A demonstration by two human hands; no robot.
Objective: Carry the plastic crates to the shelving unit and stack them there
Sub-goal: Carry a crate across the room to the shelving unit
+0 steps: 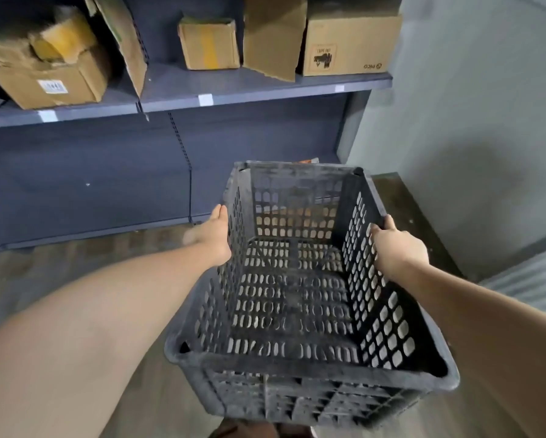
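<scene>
A black perforated plastic crate hangs in front of me, held off the floor and empty inside. My left hand grips its left rim with the fingers hidden under the edge. My right hand grips the right rim, thumb on top of the wall. The dark blue shelving unit stands just beyond the crate, its low bottom shelf near floor level.
Several cardboard boxes stand on the upper shelf. A grey wall closes the right side. Wood-look floor lies between me and the shelving. A small orange scrap shows behind the crate's far rim.
</scene>
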